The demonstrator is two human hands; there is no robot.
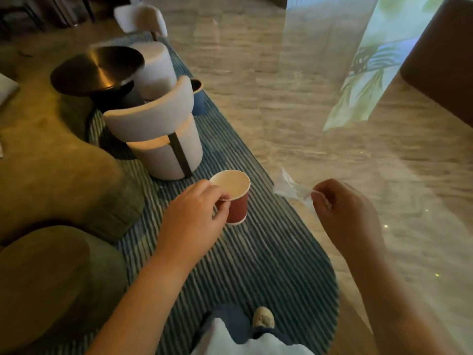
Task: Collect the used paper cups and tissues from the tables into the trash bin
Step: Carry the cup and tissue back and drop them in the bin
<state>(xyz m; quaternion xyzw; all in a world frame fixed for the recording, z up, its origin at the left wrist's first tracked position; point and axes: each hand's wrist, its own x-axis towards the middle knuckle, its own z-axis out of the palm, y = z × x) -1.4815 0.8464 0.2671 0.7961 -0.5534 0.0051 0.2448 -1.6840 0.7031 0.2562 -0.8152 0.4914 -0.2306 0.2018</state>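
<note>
Transport: left hand [194, 213] pinches red paper cup [238, 209], right hand [344, 213] pinches crumpled white tissue [291, 187].
Next: probably drop both into round blue bin [198, 100].

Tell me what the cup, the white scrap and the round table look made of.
The cup, held by the left hand: paper, likely; matte red wall, white inside, rolled rim. The scrap, pinched by the right hand: thin tissue, seemingly; crumpled, half see-through. The table: probably brushed metal; dark top with a radial sheen.
</note>
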